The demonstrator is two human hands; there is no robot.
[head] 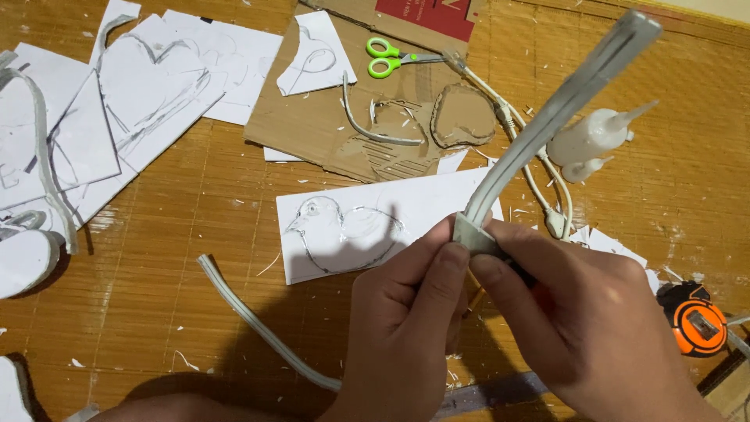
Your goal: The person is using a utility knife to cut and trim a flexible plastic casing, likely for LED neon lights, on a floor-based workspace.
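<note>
view from above of two bare hands working over a woven bamboo mat [195, 258] strewn with paper scraps. the left hand [406, 328] and the right hand [594, 328] meet near the lower middle of the picture, and both grip the same grey-white flexible strip [547, 125]. the fingers [449, 270] of the left hand are pinched closed on the strip's lower part, thumb and forefinger pressed to it; the right hand's fingers are wrapped around it just beside them, touching the left hand. from the hands the strip rises and bends away to the upper right, ending near the top edge of the picture.

just behind the hands lies a white sheet with a bird outline [344, 230]. a second length of grey strip [258, 320] runs across the mat from the left of that sheet down toward the left wrist. further back sits a piece of brown cardboard [312, 117] with a cut cardboard heart [462, 116] on it, and green-handled scissors [387, 56] at its far edge. to the left are white sheets with a heart drawn on them [156, 78]. to the right of the raised strip stand two white squeeze bottles [590, 141], with a thin white cable [539, 187] beside them. an orange and black tape measure [695, 320] sits at the right edge, close to the right hand.
</note>
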